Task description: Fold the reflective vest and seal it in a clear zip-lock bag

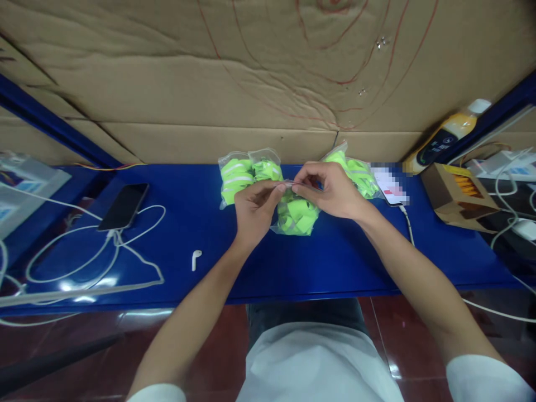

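Head view: left hand (254, 207) and right hand (330, 191), fingertips pinched on top edge of clear bag (296, 216) of neon-green bands, mid blue bench (335, 262), filled bags (237, 177) behind, earbud (196, 259) left, phone (124, 206) with cable far left.

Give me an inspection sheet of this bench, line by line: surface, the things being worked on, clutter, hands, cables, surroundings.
Surface: blue bench top, glossy, with things spread along it.
Job's things: clear bag of neon green bands held at its top edge; filled bags behind it, another bag to the right.
Clutter: dark phone, single white earbud, second phone, orange drink bottle, brown carton.
Hands: left hand and right hand both pinch the bag's top.
Cables: white cable looped from the dark phone; more white leads at far right.
Surroundings: cardboard sheet with red lines behind; red floor below.
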Tool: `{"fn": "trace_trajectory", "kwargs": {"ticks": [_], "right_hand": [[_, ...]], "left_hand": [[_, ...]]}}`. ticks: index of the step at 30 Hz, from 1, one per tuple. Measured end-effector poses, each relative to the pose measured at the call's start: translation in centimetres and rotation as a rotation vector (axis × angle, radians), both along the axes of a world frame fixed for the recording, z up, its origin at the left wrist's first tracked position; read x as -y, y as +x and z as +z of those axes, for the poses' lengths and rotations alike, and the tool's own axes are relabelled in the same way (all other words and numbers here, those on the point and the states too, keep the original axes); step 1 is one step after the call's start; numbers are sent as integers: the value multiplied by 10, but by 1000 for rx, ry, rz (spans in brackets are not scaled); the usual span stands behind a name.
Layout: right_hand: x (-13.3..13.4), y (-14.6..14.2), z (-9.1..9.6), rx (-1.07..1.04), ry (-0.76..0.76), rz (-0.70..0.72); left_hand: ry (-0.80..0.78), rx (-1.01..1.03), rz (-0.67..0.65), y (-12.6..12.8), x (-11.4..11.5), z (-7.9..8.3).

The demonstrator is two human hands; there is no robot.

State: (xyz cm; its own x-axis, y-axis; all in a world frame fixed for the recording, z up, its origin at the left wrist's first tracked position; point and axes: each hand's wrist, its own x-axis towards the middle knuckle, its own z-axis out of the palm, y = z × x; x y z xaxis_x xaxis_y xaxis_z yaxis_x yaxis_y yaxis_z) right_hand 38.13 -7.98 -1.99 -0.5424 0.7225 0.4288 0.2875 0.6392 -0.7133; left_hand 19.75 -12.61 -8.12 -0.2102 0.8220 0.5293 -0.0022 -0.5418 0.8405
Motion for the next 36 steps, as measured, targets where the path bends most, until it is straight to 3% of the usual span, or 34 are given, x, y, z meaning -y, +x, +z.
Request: {"fn": "trace_trajectory", "kwargs": {"ticks": [15,36], "right_hand": [[1,-11,3,58,116,-13],[0,-18,10,92,221,17]], "left_hand": [[67,-1,78,-1,0,0],[19,-96,111,-3,0,0]]}}
